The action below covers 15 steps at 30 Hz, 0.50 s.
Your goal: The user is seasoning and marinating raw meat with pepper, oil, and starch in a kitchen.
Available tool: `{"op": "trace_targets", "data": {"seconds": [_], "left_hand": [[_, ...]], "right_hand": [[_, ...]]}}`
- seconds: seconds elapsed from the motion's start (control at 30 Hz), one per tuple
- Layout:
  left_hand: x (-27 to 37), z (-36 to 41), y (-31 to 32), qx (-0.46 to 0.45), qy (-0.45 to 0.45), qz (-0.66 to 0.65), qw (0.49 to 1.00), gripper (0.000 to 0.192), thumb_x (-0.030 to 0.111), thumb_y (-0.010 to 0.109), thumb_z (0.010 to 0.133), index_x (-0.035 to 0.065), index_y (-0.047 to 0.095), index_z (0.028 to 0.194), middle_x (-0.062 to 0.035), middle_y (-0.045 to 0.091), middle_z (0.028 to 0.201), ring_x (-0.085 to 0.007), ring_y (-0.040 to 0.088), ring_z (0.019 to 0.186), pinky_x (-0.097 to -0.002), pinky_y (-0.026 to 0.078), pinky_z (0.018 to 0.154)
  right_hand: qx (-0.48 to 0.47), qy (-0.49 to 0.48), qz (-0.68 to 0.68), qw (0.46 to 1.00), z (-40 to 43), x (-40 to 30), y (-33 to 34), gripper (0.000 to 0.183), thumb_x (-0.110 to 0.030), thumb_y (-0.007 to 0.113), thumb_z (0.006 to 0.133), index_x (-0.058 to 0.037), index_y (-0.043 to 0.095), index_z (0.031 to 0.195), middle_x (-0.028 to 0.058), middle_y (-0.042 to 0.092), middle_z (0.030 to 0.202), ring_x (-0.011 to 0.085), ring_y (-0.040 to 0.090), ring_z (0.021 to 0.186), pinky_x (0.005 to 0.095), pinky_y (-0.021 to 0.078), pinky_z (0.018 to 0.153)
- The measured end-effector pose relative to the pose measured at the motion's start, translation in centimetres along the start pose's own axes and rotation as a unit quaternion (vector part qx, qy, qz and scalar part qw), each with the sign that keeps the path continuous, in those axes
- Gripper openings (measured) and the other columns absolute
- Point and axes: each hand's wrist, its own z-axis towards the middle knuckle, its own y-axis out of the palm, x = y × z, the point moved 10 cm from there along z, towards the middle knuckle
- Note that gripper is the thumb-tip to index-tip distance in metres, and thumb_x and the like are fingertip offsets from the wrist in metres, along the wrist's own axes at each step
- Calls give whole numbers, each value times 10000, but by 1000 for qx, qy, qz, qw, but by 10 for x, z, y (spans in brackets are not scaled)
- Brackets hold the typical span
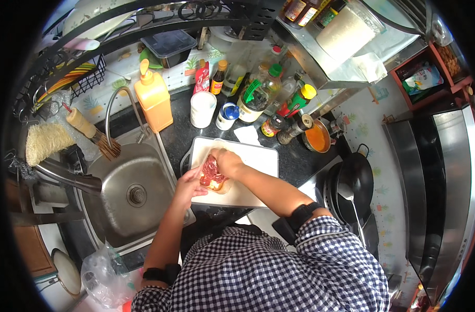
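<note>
Raw red meat pieces (pixel 209 171) lie in a shallow, pale, see-through-edged dish (pixel 223 190) over the white cutting board (pixel 245 195). My left hand (pixel 187 188) grips the dish by its left side, with the fingers at its lower edge. At the upper right of the meat, my right hand (pixel 226 160) is curled downward and touches the meat. Its fingertips are hidden, so what they hold does not show. The cutting board has a grey rim and lies on the black speckled countertop (pixel 175 113).
A steel sink (pixel 116 210) with a bent faucet (pixel 120 91) lies left. Behind the board stand an orange pump bottle (pixel 153 101), a white canister (pixel 203 109), a blue-lidded jar (pixel 227 116) and several seasoning bottles. Right are a bowl of orange liquid (pixel 316 135) and a black wok (pixel 356 183) with a ladle (pixel 352 202).
</note>
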Motion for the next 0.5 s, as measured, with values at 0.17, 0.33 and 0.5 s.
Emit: {"op": "trace_targets", "data": {"seconds": [0.17, 0.33, 0.5], "left_hand": [[-2, 2, -7, 18, 22, -9, 1000, 536, 17, 435, 788, 53, 414, 1322, -149, 562, 1168, -193, 644, 690, -328, 557, 652], [0, 2, -2, 7, 9, -3, 1000, 516, 49, 459, 815, 66, 411, 1328, -131, 602, 1055, -194, 647, 725, -329, 560, 668], [0, 1, -3, 5, 9, -15, 1000, 521, 48, 474, 806, 67, 416, 1324, -130, 602, 1057, -193, 648, 726, -333, 561, 671]], "right_hand": [[-6, 26, -35, 999, -23, -24, -37, 455, -215, 691, 707, -117, 513, 1115, 162, 522, 1120, 314, 575, 994, 388, 483, 820], [-147, -103, 55, 982, -34, -40, -30, 548, -357, 676, 767, -111, 507, 1226, 169, 564, 1142, 300, 567, 1039, 364, 447, 879], [-105, -51, 172, 978, -10, -8, -40, 340, -255, 595, 842, -81, 576, 1133, 111, 668, 864, 253, 646, 851, 354, 494, 764]]}}
